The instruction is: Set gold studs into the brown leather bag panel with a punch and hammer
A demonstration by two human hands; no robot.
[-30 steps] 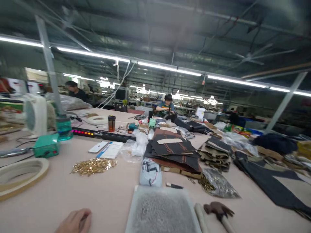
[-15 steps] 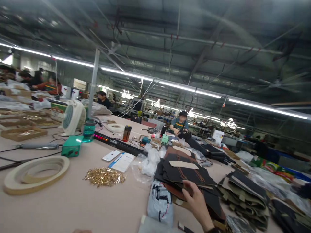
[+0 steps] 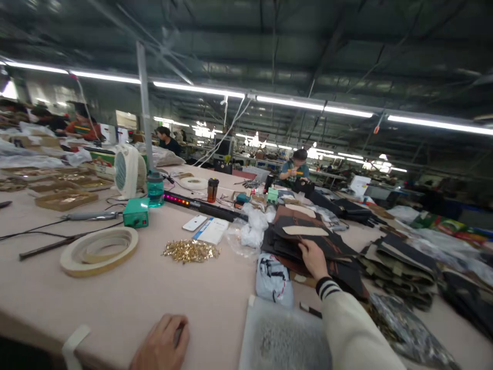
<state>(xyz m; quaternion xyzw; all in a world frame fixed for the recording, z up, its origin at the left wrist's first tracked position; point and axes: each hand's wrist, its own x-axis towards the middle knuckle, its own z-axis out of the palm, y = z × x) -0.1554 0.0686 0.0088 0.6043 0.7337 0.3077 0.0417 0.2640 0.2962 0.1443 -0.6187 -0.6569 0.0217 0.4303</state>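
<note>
My right hand reaches onto a stack of dark leather pieces, its fingers closed at the near left edge of the top pieces. Beige strips lie on that stack. Near the front edge of the table my left hand rests with its fingers curled; what they hold, if anything, is hidden. Between the hands lies a translucent plastic sheet or bag. A white printed plastic packet sits beside the stack.
Gold metal pieces lie in a heap left of the stack. Around them are a tape roll, a green box, a phone and a fan. A person works across the table.
My right hand has moved forward onto the leather stack and its fingers have closed at the edge. My left hand has come further into view. The camera has tilted down.
</note>
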